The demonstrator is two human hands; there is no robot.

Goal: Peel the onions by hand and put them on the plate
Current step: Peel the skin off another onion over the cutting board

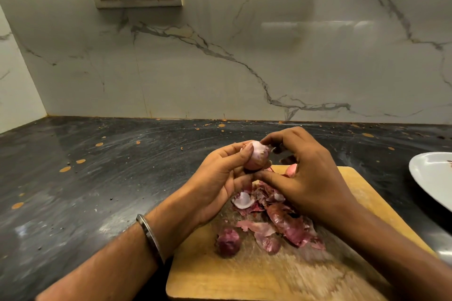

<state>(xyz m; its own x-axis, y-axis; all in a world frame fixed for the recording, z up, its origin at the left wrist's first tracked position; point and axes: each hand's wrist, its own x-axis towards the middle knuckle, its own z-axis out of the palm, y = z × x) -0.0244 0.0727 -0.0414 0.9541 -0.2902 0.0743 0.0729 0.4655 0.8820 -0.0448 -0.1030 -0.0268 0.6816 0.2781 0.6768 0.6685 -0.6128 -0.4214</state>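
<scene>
Up close, onion (256,156) between hands (264,173)

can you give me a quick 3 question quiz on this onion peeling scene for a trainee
1. True or false: the plate sits on the cutting board.
2. Which hand holds the onion being peeled? A) left hand B) right hand C) neither
3. Fill in: the pile of onion skins lies on the ____.

Key:
1. False. The plate rests on the dark counter, to the right of the board.
2. A. The left hand has the onion in its grip, while the right hand picks at its skin.
3. Cutting board. A dark, unpeeled onion lies there too.
</scene>
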